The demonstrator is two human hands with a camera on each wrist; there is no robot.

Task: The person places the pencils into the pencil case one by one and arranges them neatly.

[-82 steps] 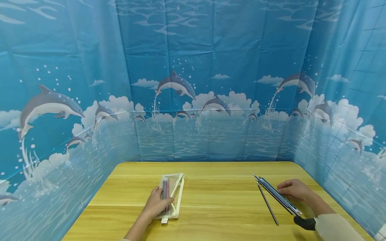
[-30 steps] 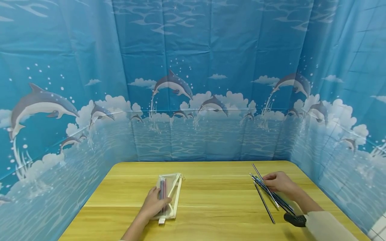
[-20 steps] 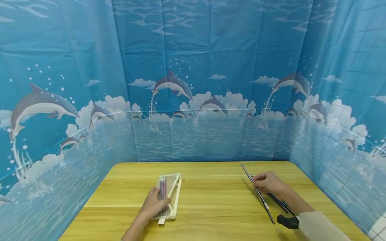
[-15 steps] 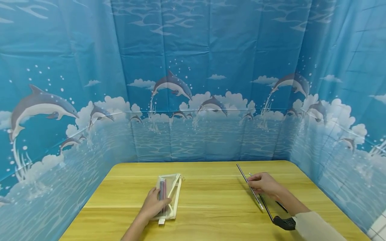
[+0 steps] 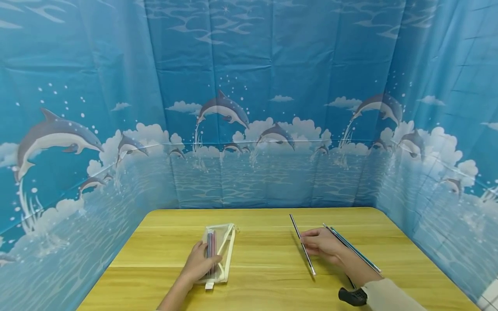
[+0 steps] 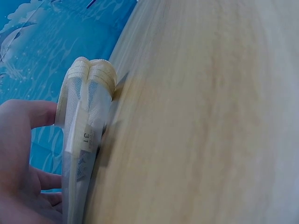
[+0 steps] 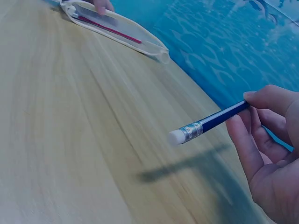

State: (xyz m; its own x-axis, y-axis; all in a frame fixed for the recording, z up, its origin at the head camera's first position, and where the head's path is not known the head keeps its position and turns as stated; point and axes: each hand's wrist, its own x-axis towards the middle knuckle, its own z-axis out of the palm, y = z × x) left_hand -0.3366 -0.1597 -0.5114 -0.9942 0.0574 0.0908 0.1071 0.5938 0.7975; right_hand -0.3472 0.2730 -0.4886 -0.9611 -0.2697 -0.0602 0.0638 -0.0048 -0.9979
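Observation:
My left hand (image 5: 200, 261) grips a see-through mesh pencil case (image 5: 230, 255) with a cream zip edge, lying at the table's left. Several pencils (image 5: 211, 242) show inside it, and a red pencil (image 7: 112, 31) appears through its open mouth in the right wrist view. Between thumb and fingertips, my right hand (image 5: 323, 245) pinches a dark blue pencil (image 7: 224, 115). Its white eraser (image 7: 176, 136) points toward the near side, and its shadow falls on the table below. Beyond the right forearm lie several more pencils (image 5: 358, 251), partly covered by that arm.
The wooden table (image 5: 264, 285) has rounded far corners. A blue dolphin-print curtain (image 5: 249, 181) hangs around its back and sides. A black wrist mount (image 5: 352, 296) sits beneath the right sleeve (image 5: 389, 296).
The right hand has picked one pencil out of the bundle at the right and carried it left toward the middle of the table. The left hand stays on the pencil case.

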